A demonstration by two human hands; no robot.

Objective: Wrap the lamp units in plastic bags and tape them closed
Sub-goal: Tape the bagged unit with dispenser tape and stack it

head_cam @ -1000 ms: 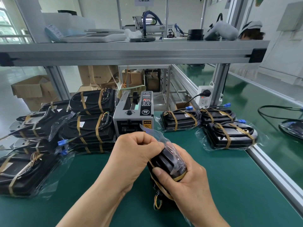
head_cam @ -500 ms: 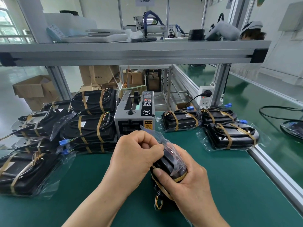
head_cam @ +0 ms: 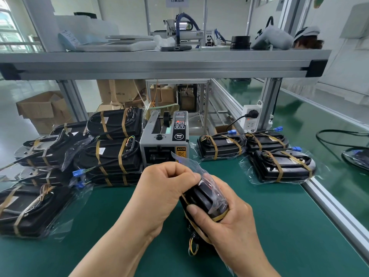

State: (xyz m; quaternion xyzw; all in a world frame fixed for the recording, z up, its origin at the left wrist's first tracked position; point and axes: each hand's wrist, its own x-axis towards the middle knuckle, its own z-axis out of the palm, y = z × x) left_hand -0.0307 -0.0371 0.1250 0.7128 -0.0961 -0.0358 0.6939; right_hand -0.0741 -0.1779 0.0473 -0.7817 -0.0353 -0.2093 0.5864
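A black lamp unit (head_cam: 201, 200) banded with tan tape stands on end above the green mat, half inside a clear plastic bag (head_cam: 211, 188). My right hand (head_cam: 229, 222) grips the unit from the right, thumb across its front. My left hand (head_cam: 163, 190) is curled at the unit's top and pinches the bag's loose end there. Coloured wires (head_cam: 192, 246) hang from the unit's bottom. The grey tape dispenser (head_cam: 165, 140) stands just behind my hands.
Bagged lamp units lie at the right (head_cam: 281, 166) and behind it (head_cam: 219, 145). Stacks of units (head_cam: 113, 154) crowd the left, with more at the near left (head_cam: 30, 210). An aluminium rail (head_cam: 335, 212) edges the mat on the right. A shelf (head_cam: 159, 62) spans overhead.
Hardly anything has moved. My left hand has shifted slightly at the top of the unit while pinching the bag; my right hand keeps the same grip.
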